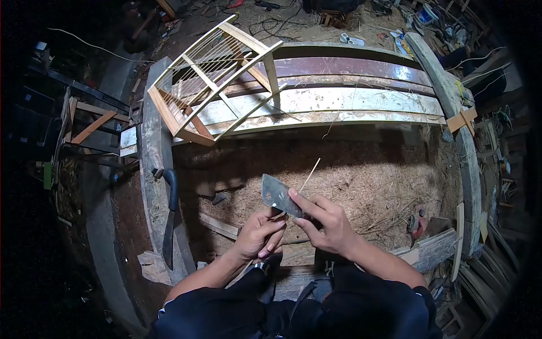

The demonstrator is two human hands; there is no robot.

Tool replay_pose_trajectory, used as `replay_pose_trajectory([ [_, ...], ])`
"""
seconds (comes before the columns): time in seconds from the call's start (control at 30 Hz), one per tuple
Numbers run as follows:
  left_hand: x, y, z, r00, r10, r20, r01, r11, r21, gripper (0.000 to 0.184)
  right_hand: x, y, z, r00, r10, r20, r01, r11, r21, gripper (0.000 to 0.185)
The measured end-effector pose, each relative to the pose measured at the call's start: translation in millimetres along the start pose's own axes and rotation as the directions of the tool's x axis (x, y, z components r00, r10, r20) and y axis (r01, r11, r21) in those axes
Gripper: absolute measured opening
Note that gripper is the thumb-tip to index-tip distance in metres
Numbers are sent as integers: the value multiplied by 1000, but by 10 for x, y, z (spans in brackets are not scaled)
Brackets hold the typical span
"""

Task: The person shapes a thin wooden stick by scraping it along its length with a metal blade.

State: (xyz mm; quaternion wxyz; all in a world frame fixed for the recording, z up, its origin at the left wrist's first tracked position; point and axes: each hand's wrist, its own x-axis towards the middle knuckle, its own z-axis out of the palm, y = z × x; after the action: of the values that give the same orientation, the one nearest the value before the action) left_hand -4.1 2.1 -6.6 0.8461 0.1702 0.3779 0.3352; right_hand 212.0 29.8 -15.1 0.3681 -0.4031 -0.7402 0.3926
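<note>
2 closed grips: right hand [329,225] on metal plate [278,194], left [258,235] on stick [310,174]

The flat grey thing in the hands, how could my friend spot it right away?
Find the long whitish board crossing the upper middle. Below it, over the straw-coloured scraps, the right hand holds the flat grey piece. It's broad and dark with straight edges, unlike the thin pale stick beside it.

Partly lit, shaving-strewn floor [384,189].
</note>
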Motion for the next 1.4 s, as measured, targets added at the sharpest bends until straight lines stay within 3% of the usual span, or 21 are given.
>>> replay_pose_trajectory([
  [0.17,2,13,13,996,27,85,-31,999,39,26,-14,-92,-9,1000,-21,6,21,999,-29,63],
  [0.23,-4,76,146,999,31,26,-31,1000,-1,30,59,19,-10,991,-3,-133,2,1000,-12,64],
  [0.3,26,34,91,999,39,2,-39,998,46,28,32,1,50,989,-43,-144,40,999,-26,65],
  [0.33,34,17,58,996,-18,-85,28,992,120,26,-2,-77,63,992,-84,-91,80,996,-50,64],
  [0.4,14,29,99,997,12,-73,-7,998,68,25,-12,-99,51,995,-101,-21,100,994,-51,64],
  [0.53,36,85,181,999,-3,53,6,999,-43,34,59,89,40,995,-32,-95,21,993,-117,67],
  [0.57,35,69,169,999,-17,39,16,999,29,38,31,17,52,994,-39,-100,26,992,-122,67],
  [0.63,-15,91,225,999,-33,18,33,999,-27,36,-48,-172,60,994,-84,73,92,990,-107,62],
  [0.67,-11,77,194,999,-36,22,36,999,-24,36,-67,-136,72,992,-104,72,111,988,-104,62],
  [0.8,23,1,81,991,-63,115,65,998,-15,47,63,104,17,997,22,-67,-30,993,-112,66],
  [0.83,43,18,91,990,-75,118,76,997,-9,52,38,68,32,997,16,-70,-24,993,-115,66],
  [0.9,-17,83,191,991,-90,96,91,996,-4,54,-74,-74,90,985,-158,73,166,979,-119,63],
  [0.93,-47,104,223,992,-109,68,110,994,-6,56,-60,-91,55,985,-152,75,160,982,-104,63],
  [0.97,-36,112,216,991,-113,69,114,994,-7,56,0,-24,12,986,-149,74,156,982,-104,63],
  [1.03,-7,104,181,978,-69,196,80,995,-51,55,120,167,-65,992,15,-123,-32,989,-141,65],
  [1.1,9,89,161,978,-75,193,87,995,-52,58,48,117,-33,995,-7,-95,-11,983,-183,63],
  [1.17,-22,100,177,983,-88,160,92,996,-19,55,-31,-114,33,988,-154,7,154,987,-48,60],
  [1.23,-4,108,163,981,-90,171,96,995,-32,51,39,-61,-43,992,-120,26,122,990,-66,59],
  [1.3,3,74,156,980,-79,182,90,995,-53,47,90,88,-72,999,42,-27,-45,987,-154,61],
  [1.4,-28,65,122,982,-105,156,114,992,-49,38,10,-81,-69,1000,-5,21,7,993,-118,59],
])
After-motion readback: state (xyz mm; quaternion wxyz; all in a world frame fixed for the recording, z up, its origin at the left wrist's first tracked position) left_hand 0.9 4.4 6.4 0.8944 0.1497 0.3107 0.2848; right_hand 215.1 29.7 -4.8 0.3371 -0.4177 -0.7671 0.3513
